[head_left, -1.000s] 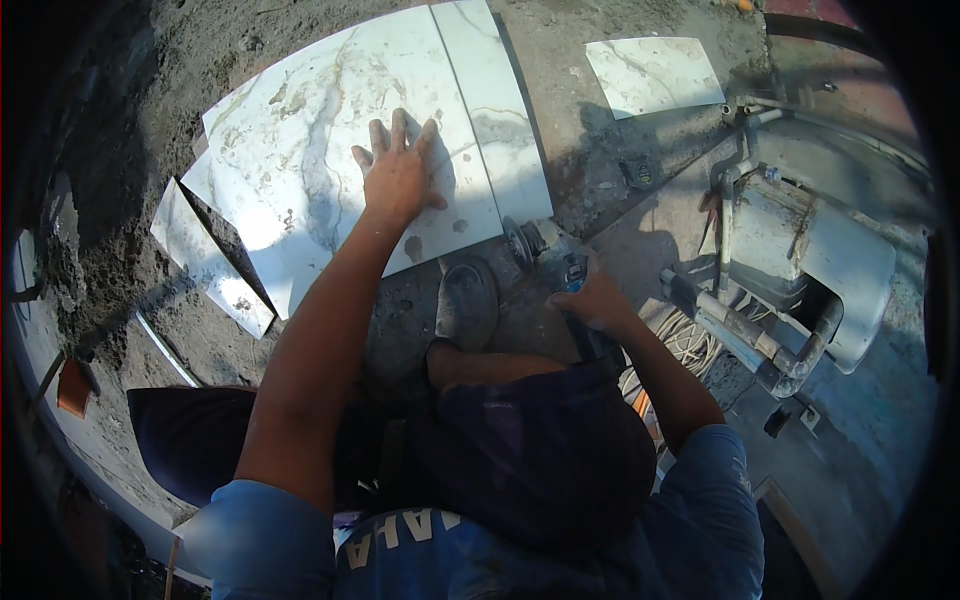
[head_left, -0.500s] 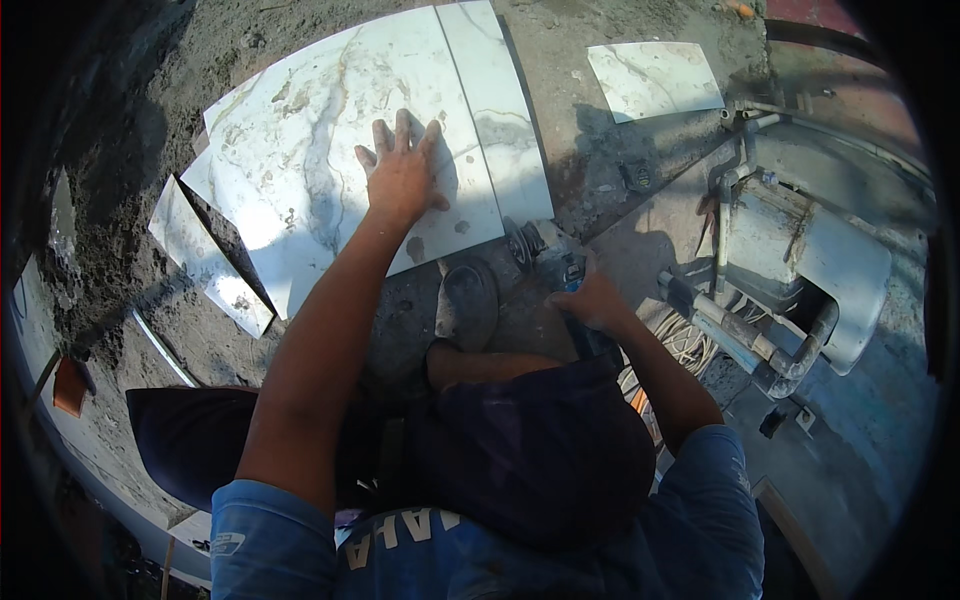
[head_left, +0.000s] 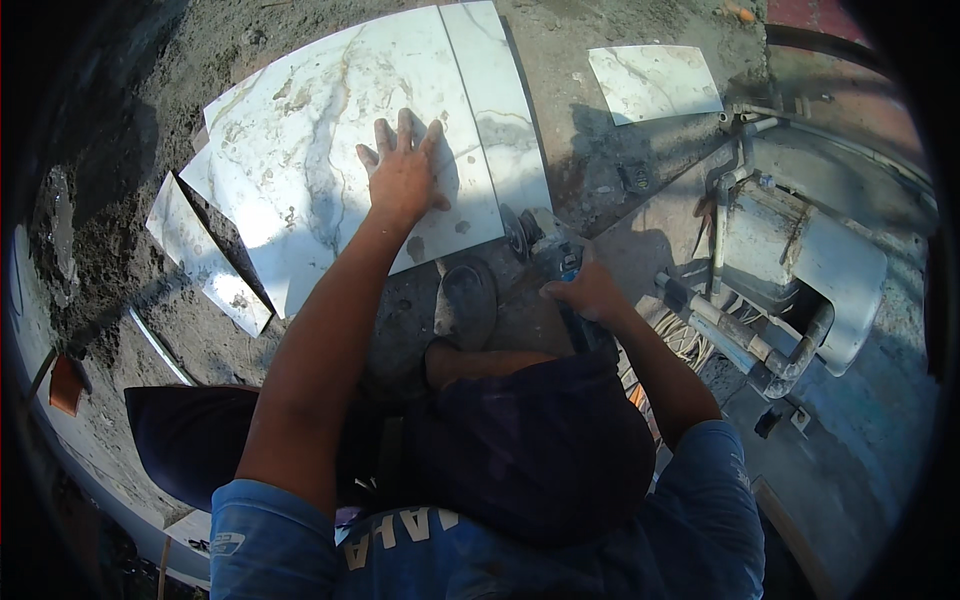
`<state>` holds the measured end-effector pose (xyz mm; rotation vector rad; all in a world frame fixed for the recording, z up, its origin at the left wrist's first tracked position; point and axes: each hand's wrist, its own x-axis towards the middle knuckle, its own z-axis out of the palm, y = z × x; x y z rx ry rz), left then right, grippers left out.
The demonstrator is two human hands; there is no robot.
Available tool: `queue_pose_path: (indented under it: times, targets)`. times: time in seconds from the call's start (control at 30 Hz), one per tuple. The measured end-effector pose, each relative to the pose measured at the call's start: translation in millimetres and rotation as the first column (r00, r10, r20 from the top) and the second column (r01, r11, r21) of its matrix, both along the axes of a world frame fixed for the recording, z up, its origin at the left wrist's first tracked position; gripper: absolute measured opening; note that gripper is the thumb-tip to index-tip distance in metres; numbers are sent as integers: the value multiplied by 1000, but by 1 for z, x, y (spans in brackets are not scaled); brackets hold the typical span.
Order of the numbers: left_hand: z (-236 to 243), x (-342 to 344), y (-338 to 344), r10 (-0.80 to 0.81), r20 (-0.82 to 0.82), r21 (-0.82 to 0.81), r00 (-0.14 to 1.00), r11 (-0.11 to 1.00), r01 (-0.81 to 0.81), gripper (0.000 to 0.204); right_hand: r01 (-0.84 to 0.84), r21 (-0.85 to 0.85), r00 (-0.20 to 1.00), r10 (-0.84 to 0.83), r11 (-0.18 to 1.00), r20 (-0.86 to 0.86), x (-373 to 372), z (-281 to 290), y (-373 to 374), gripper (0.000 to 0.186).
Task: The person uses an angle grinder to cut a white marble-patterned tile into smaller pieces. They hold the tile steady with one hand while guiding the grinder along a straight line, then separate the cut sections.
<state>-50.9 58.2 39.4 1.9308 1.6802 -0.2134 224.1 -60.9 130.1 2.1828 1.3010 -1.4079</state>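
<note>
A blue short-sleeved shirt [head_left: 520, 560] with pale lettering [head_left: 412, 527] tops dark shorts [head_left: 535, 455].

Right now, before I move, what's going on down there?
The person's left hand lies spread on a large white, grey-veined tile slab. The right hand grips a grey handheld grinder with a blue patch. Its round grey disc is by the slab's near edge; contact is unclear. A smaller white veined tile piece lies apart at upper right.

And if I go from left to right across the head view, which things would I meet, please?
Orange-brown fragment, narrow tile piece, left hand, angle grinder, coiled cable, pale boxy fixture.
</note>
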Motion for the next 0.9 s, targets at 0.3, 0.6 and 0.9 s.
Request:
queue_pose_path:
  times: [0.3,0.6,0.9]
  targets:
    - [-1,0,0,2,-9,6,1000,1000,-2,123,11,16,1000,-10,1000,-22,-4,3,2,104]
    - [-7,-2,-1,9,16,8,1000,1000,-9,120,-9,-20,1000,10,1000,11,-10,-1,27,115]
    - [-5,-3,0,13,26,-10,1000,1000,-13,121,-13,97,1000,16,995,-21,-18,-7,48,109]
